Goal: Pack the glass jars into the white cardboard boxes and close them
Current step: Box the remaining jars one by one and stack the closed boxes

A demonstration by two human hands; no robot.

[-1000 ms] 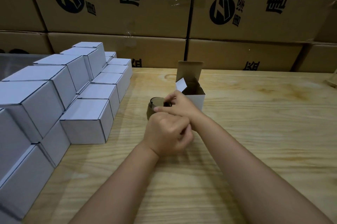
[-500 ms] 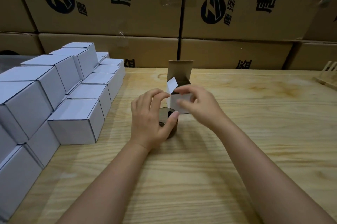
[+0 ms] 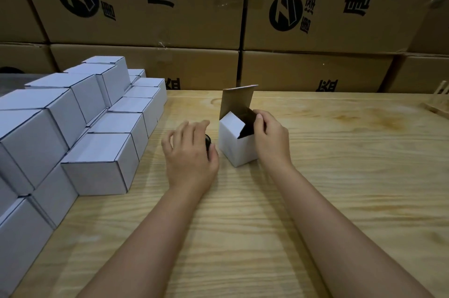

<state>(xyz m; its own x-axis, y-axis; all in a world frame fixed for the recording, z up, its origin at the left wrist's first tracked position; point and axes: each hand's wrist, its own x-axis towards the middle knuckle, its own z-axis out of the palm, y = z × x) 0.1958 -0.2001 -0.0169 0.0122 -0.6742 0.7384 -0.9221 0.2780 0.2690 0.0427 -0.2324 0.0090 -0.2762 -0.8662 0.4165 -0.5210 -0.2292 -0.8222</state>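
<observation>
Curling over a dark jar (image 3: 208,142) on the tabletop (image 3: 243,237), the left hand (image 3: 192,154) grips it. The jar is mostly hidden under the fingers and stands just left of the open box (image 3: 237,152). The right hand (image 3: 269,139) pinches the box's right flap, and the lid (image 3: 237,101) stands upright behind. Closed boxes (image 3: 97,161) step up at left, a wooden rack (image 3: 437,101) sits far right, and brown cartons (image 3: 145,18) wall the back.

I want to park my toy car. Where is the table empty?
The pale wooden table is bare right of the right hand, out to the slatted wooden rack, and between the forearms. Crowded: stacked white cardboard boxes left; mid-table, the left hand over a dark glass jar beside the open white cardboard box.
</observation>
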